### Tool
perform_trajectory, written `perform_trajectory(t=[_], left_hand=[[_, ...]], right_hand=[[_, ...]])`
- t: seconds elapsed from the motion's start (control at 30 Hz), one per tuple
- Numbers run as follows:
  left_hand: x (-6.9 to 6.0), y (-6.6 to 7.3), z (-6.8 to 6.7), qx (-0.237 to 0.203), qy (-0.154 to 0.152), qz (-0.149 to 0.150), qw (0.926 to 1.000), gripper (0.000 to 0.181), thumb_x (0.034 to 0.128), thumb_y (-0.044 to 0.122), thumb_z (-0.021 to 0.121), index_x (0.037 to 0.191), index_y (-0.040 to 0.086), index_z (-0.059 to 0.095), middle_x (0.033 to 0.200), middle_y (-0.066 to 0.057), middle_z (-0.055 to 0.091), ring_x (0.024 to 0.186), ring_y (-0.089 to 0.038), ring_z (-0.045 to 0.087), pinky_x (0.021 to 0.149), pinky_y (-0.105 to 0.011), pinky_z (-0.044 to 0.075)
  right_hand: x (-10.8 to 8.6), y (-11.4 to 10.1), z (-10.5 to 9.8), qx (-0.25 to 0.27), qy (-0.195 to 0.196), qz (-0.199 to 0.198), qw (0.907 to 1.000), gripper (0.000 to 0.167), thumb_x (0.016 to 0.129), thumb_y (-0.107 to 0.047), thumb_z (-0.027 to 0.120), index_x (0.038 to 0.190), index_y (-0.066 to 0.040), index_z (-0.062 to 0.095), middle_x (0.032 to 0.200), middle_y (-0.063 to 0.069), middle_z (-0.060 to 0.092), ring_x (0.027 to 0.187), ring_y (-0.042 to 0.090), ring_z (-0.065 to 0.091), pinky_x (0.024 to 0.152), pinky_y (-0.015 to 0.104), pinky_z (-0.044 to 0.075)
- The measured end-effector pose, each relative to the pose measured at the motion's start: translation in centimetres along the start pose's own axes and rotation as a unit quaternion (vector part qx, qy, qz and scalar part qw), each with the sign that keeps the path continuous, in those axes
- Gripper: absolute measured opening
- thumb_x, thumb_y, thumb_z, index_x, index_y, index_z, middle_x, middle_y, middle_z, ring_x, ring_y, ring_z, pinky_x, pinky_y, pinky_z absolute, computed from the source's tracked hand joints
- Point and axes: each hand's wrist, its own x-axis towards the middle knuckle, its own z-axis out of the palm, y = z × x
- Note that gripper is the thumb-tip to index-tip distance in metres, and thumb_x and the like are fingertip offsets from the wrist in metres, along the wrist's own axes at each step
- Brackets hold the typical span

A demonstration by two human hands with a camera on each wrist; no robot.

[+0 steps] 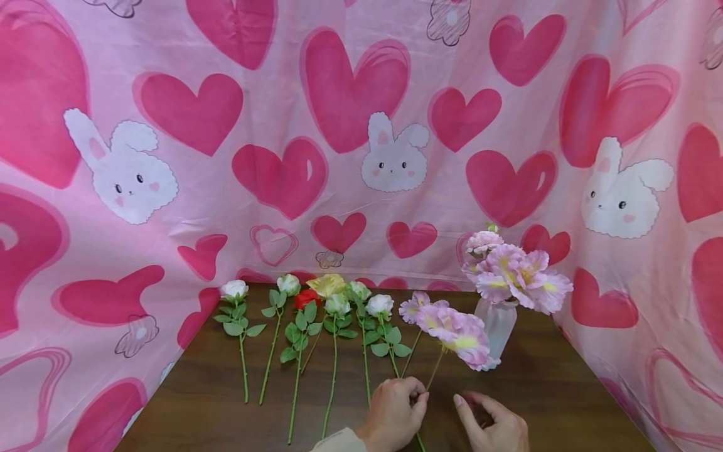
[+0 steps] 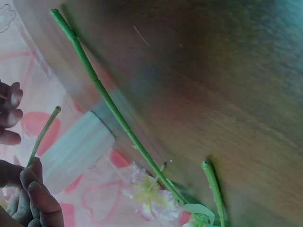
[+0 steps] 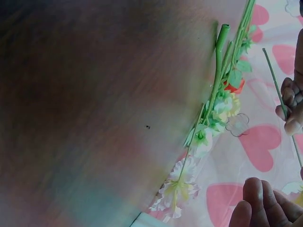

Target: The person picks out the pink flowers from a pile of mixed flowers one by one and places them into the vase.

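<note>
In the head view my left hand [image 1: 395,411] pinches the thin stem [image 1: 434,370] of a large pink-lilac artificial flower [image 1: 457,333] with a yellow centre. The flower tilts to the right above the table, and its stem's cut end [image 2: 57,109] shows above the fingers in the left wrist view. My right hand [image 1: 494,424] hovers just right of that stem, fingers loosely bent and holding nothing. Behind the held bloom stands a frosted white vase [image 1: 501,326], partly hidden, with a large pink-lilac flower [image 1: 522,276] and a smaller pink flower [image 1: 482,243] in it.
Several artificial flowers lie in a row on the brown wooden table [image 1: 198,389]: white roses [image 1: 234,290], a red rose [image 1: 307,299], a yellow flower [image 1: 327,285] and a smaller lilac flower [image 1: 415,306]. A pink curtain [image 1: 339,201] with hearts and rabbits surrounds the table.
</note>
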Motion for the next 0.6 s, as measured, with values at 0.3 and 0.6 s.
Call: perform_trajectory(t=[0.3,0.6], left_hand=[[0.3,0.2,0.6,0.007,-0.022,0.031,0.9993,0.019,0.0867,0.008,0.080,0.075,0.018,0.069,0.066,0.016,0.061,0.060,0.014,0.042,0.054,-0.007,0.034],[0.8,0.6,1.1,0.031,-0.031,0.053,0.9976,0.017,0.0865,0.010,0.081,0.076,0.018,0.070,0.069,0.014,0.064,0.064,0.010,0.048,0.056,-0.008,0.037]], right_hand=[[0.2,-0.3,0.0,0.013,-0.023,0.051,0.9984,0.012,0.078,-0.020,0.090,0.083,-0.025,0.081,0.067,-0.019,0.067,0.054,-0.005,0.057,0.053,0.013,0.042],[0.6,-0.6,0.0,0.018,-0.037,0.083,0.9957,0.010,0.082,-0.028,0.088,0.088,-0.024,0.082,0.076,-0.011,0.075,0.061,-0.005,0.061,0.055,0.016,0.040]])
